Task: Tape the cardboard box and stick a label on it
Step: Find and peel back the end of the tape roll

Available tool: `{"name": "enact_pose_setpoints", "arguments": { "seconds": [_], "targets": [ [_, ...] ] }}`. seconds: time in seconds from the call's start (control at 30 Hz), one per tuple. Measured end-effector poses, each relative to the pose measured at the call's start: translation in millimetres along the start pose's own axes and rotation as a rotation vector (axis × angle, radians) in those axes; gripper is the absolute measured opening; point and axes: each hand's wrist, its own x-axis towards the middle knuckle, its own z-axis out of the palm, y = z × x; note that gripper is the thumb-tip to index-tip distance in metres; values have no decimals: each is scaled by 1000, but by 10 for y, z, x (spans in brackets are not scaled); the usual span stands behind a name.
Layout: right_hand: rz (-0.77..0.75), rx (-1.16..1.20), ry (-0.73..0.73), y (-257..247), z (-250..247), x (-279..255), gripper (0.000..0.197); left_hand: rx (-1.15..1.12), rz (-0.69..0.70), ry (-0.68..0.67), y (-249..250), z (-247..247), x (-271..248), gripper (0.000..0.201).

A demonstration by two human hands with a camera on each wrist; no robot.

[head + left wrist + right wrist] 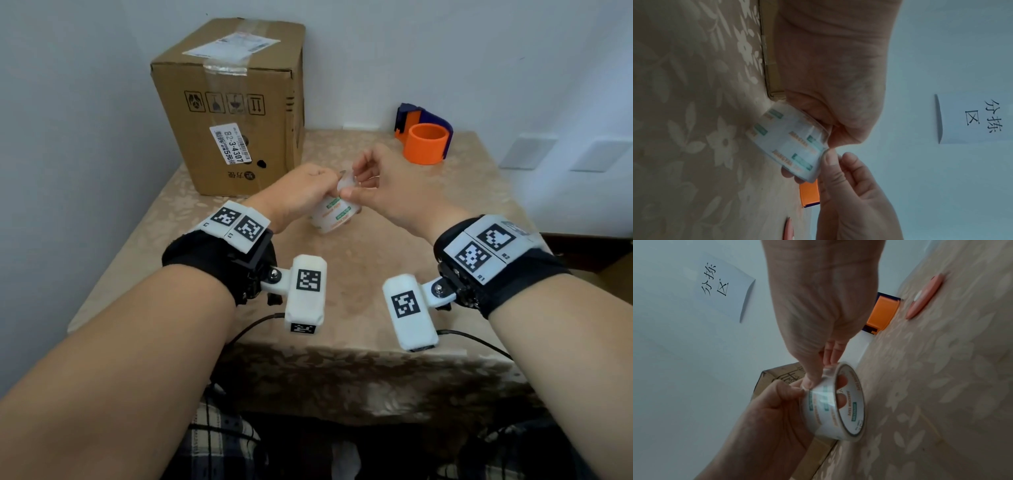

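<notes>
Left hand point(301, 192) grips the tape roll point(334, 217) above the tabletop point(342, 308) centre; right hand point(383, 185) pinches its loose end. Cardboard box point(233, 109) stands at the far-left corner.

parcel sorting corner, handwritten "分拣区" wall sign point(715, 280), labelled carton point(233, 106)

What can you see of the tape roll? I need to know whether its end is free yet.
The tape roll is clear tape on a white core printed with green and orange lettering. It is held on edge above the table, in front of the cardboard box. The left hand grips it, fingers through the core. The right hand pinches at its outer wrap near the top, where a short clear end seems lifted.
</notes>
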Motion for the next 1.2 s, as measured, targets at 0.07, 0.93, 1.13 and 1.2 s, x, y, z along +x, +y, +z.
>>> {"name": "enact_pose_setpoints", "arguments": {
  "seconds": [0.07,0.93,1.13,1.2],
  "targets": [
    [-20,27,-4,-14,16,-21,29,26,1,5,17,9,-13,51],
    [119,10,8,-25,16,-19,56,53,11,98,25,-4,12,29],
    [111,42,121,-64,13,-8,26,59,3,131,29,-44,-5,29],
    [111,29,149,-50,9,6,21,85,2,112,39,-51,-15,28]
  ]
}}
